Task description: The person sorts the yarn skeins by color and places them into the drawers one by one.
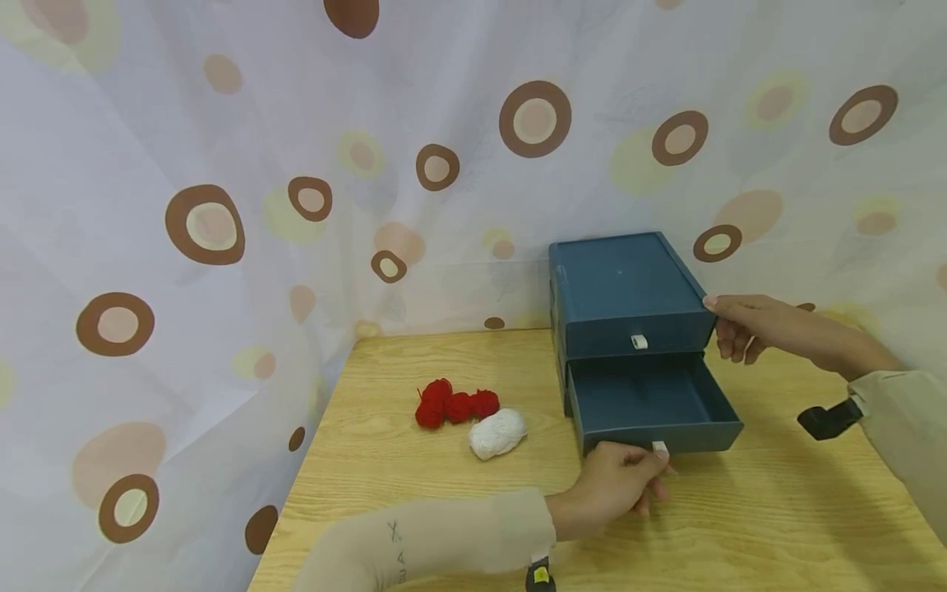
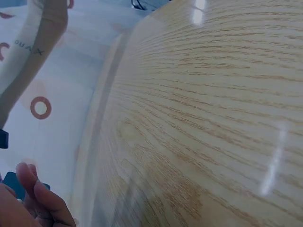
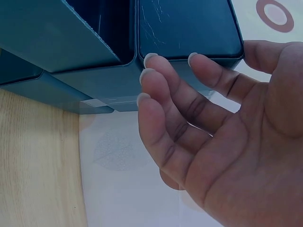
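A dark blue two-drawer cabinet (image 1: 625, 292) stands at the back right of the wooden table (image 1: 414, 493). Its lower drawer (image 1: 651, 403) is pulled out and shows a bare inside. My left hand (image 1: 651, 473) pinches the small white handle (image 1: 660, 448) on that drawer's front. My right hand (image 1: 721, 325) rests against the cabinet's right side, thumb at the top edge. In the right wrist view its relaxed fingers (image 3: 165, 94) touch the cabinet (image 3: 189, 28) wall. Left of the cabinet lie a clump of red yarn balls (image 1: 455, 404) and a white yarn ball (image 1: 497, 432).
A white curtain (image 1: 222, 230) with brown circles hangs close behind and to the left of the table. The upper drawer (image 1: 636, 337) is pushed in. The left wrist view shows mostly bare wood (image 2: 213, 118) with my fingertips (image 2: 38, 198) in the lower left corner.
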{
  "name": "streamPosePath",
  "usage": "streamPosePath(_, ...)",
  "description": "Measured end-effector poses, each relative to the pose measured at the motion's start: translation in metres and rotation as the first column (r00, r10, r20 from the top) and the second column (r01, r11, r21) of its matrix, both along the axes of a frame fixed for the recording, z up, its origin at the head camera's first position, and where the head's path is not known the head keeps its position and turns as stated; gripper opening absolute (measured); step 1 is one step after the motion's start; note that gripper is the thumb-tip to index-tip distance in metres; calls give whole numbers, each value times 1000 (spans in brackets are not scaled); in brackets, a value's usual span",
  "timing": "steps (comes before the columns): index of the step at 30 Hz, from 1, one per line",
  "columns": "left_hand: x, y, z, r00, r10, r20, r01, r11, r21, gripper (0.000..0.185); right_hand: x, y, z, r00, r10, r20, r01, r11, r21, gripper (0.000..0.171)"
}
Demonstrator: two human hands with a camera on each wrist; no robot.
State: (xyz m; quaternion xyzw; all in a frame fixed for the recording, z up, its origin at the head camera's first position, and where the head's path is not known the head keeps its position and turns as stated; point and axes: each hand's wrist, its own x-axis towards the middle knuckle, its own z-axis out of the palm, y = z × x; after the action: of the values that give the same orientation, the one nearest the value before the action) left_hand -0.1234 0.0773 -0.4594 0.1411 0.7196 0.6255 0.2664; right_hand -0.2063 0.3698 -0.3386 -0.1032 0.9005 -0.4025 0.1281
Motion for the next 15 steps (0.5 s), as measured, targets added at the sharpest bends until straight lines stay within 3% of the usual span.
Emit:
streamPosePath(3, 1, -7, -1, 995, -101, -9, 101, 994, -41, 33, 0, 0, -1, 1000, -1, 2, 1, 1000, -7, 57)
streamPosePath(5, 1, -13, -2, 979, -199, -35, 196, 977, -86, 33, 0, 0, -1, 1000, -1, 0, 1, 1000, -9, 57)
streamPosePath(8, -1, -24, -4, 929, -360, -81, 344, 925, -159, 29, 1, -1, 0, 1000, 1, -6, -1, 1000, -8, 57)
streamPosePath(10, -5, -32, -5, 887, -451, -99, 427, 882, -199, 27, 1, -1, 1, 1000, 2, -7, -2, 1000, -10, 57)
streamPosePath(15, -18, -52, -9, 795, -591, -136, 540, 792, -284, 23, 0, -1, -1, 1000, -3, 8, 3, 1000, -16, 57)
